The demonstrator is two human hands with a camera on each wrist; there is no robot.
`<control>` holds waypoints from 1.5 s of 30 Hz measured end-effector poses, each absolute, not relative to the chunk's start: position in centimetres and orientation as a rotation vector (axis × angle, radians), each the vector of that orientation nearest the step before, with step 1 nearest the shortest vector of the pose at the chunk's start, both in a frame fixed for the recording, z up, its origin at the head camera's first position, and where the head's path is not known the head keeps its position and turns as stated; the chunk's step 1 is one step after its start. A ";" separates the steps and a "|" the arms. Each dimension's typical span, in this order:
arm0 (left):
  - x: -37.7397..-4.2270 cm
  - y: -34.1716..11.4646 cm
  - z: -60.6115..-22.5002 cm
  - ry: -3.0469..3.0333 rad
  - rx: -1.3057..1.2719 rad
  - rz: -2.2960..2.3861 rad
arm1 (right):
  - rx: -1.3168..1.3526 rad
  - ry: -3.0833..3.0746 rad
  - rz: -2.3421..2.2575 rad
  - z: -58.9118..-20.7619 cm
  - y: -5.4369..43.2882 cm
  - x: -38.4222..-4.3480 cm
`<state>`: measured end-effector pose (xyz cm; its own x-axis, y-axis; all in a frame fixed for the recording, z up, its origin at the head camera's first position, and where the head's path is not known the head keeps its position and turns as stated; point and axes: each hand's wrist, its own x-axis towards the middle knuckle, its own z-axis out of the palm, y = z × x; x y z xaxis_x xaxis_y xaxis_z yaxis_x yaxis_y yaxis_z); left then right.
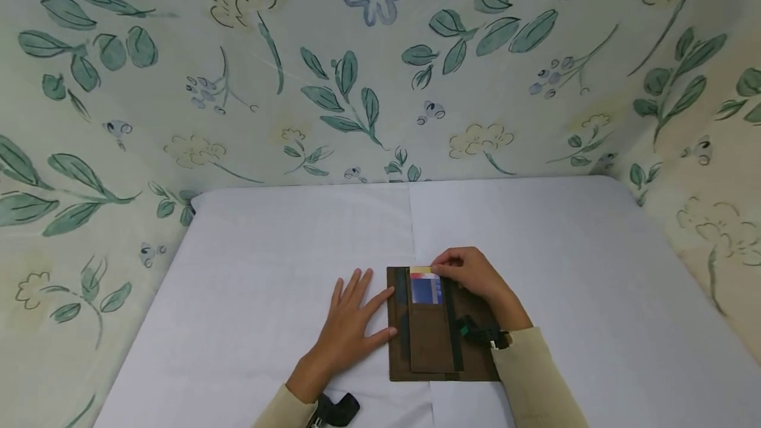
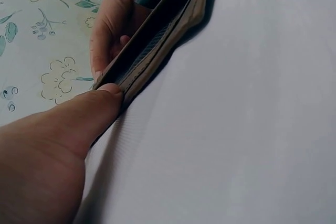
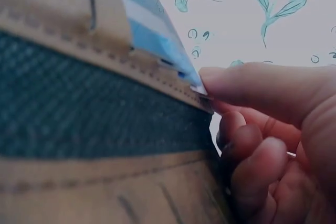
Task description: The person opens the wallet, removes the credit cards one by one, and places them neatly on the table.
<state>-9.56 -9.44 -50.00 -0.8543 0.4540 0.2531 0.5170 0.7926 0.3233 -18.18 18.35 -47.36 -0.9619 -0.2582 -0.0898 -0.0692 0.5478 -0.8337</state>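
A brown wallet (image 1: 428, 343) with dark green bands lies opened out in the head view. A blue card (image 1: 425, 290) with a yellow and red upper edge sits in its upper slot, its top part showing. My right hand (image 1: 475, 275) pinches the card's top right corner. In the right wrist view the thumb presses the card (image 3: 152, 22) close by the wallet's stitched edge, with the other fingers curled below. My left hand (image 1: 345, 330) lies spread at the wallet's left edge, index finger and thumb touching it. The left wrist view shows that thumb on the wallet's edge (image 2: 163, 51).
A white cloth (image 1: 285, 249) covers the table under the wallet. Floral fabric (image 1: 368, 117) hangs behind and at both sides. Each wrist wears a black camera, the left one (image 1: 341, 409) near the table's front.
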 end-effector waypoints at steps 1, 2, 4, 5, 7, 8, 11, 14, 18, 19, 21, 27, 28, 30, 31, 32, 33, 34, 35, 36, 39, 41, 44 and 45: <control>-9.4 -9.5 -50.0 -2.821 -0.765 -0.584 | -0.280 2.574 -1.378 -47.4 18.3 -18.1; -9.3 -9.5 -50.0 -2.823 -0.762 -0.592 | -0.277 2.572 -1.378 -47.5 18.2 -18.1; -9.2 -9.6 -50.0 -2.831 -0.762 -0.592 | -0.269 2.569 -1.379 -47.5 18.1 -18.1; -9.2 -9.6 -50.0 -2.828 -0.763 -0.592 | -0.264 2.566 -1.385 -47.5 18.1 -18.2; -9.3 -9.6 -49.9 -2.820 -0.763 -0.586 | -0.259 2.566 -1.387 -47.4 18.0 -18.4; -9.4 -9.7 -49.9 -2.817 -0.763 -0.583 | -0.257 2.565 -1.390 -47.3 18.0 -18.4; -9.7 -9.7 -50.0 -2.811 -0.765 -0.585 | -0.246 2.566 -1.387 -47.2 18.0 -18.6; -9.7 -9.6 -50.2 -2.825 -0.773 -0.591 | -0.242 2.565 -1.364 -47.2 18.2 -18.8; -10.0 -9.3 -50.2 -2.828 -0.774 -0.576 | -0.254 2.557 -1.379 -47.1 18.5 -19.0; -10.0 -9.3 -50.2 -2.827 -0.773 -0.572 | -0.257 2.555 -1.386 -47.1 18.5 -19.0; -10.1 -9.2 -50.2 -2.830 -0.770 -0.570 | -0.252 2.549 -1.393 -47.1 18.7 -19.0; -9.8 -9.3 -50.2 -2.851 -0.761 -0.571 | -0.251 2.539 -1.376 -47.1 18.5 -18.9; -9.7 -9.4 -50.2 -2.852 -0.759 -0.568 | -0.248 2.539 -1.376 -47.1 18.4 -18.8; -9.5 -9.5 -50.2 -2.856 -0.752 -0.556 | -0.246 2.538 -1.377 -47.1 18.2 -18.7; -9.4 -9.6 -50.3 -2.857 -0.750 -0.552 | -0.255 2.539 -1.378 -47.2 18.2 -18.7; -9.4 -9.6 -50.3 -2.857 -0.747 -0.551 | -0.253 2.532 -1.384 -47.2 18.1 -18.7; -9.3 -9.7 -50.4 -2.857 -0.745 -0.553 | -0.258 2.527 -1.382 -47.2 18.1 -18.6; -9.2 -9.7 -50.4 -2.856 -0.744 -0.557 | -0.263 2.523 -1.385 -47.3 18.0 -18.6; -9.1 -9.7 -50.4 -2.851 -0.744 -0.562 | -0.272 2.520 -1.383 -47.3 18.0 -18.5; -9.0 -9.8 -50.5 -2.845 -0.745 -0.564 | -0.278 2.519 -1.387 -47.2 18.0 -18.5; -9.1 -9.7 -50.4 -2.826 -0.753 -0.574 | -0.277 2.521 -1.393 -47.1 18.1 -18.5; -9.3 -9.6 -50.4 -2.818 -0.760 -0.573 | -0.281 2.528 -1.396 -47.1 18.2 -18.5; -9.6 -9.5 -50.4 -2.821 -0.768 -0.566 | -0.288 2.530 -1.390 -47.1 18.4 -18.6; -9.7 -9.4 -50.5 -2.822 -0.772 -0.566 | -0.288 2.533 -1.384 -47.1 18.4 -18.6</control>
<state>-9.65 -9.44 -50.46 -0.8537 0.4567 0.2504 0.5179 0.7951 0.3155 -18.62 18.45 -47.13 -0.9517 -0.2847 -0.1147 -0.0572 0.5317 -0.8450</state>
